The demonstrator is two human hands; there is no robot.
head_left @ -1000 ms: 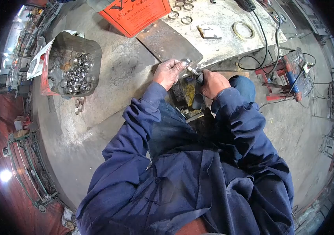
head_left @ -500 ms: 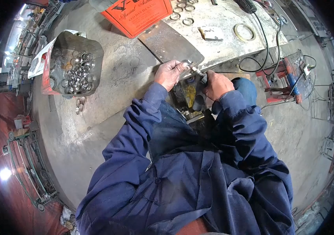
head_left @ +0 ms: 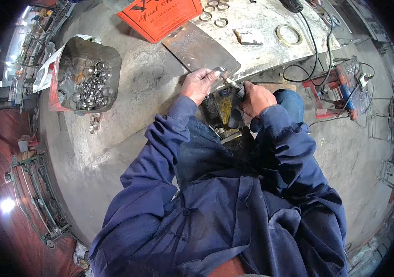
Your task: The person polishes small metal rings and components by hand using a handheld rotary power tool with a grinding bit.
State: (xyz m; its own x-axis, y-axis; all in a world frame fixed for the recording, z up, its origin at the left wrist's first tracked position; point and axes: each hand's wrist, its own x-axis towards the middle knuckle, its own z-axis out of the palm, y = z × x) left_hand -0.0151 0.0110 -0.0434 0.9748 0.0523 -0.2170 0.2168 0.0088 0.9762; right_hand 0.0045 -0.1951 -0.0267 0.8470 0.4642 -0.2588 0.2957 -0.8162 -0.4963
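Note:
My left hand (head_left: 198, 86) pinches a small shiny metal ring (head_left: 222, 69) between thumb and fingertips. My right hand (head_left: 257, 100) is wrapped around a die grinder (head_left: 235, 85), whose silver nose points up and left at the ring. The tip lies at or just beside the ring; whether they touch is too small to tell. Both hands are above my lap, close to the edge of a dark metal plate (head_left: 201, 48). Below them is a dark, yellow-stained object (head_left: 224, 113), partly covered by my hands and legs.
At left, a cut-open can (head_left: 114, 60) holds many small metal rings (head_left: 94, 90), with several more (head_left: 94, 123) beside it. An orange-red can (head_left: 162, 21) stands ahead. Larger rings (head_left: 221, 22) and a wide flat ring (head_left: 289, 35) lie on the board; a black cable (head_left: 315, 51) loops at right.
The ring in my left fingers has turned and shifted slightly, showing more of its bright side. My right hand with the grinder has barely moved.

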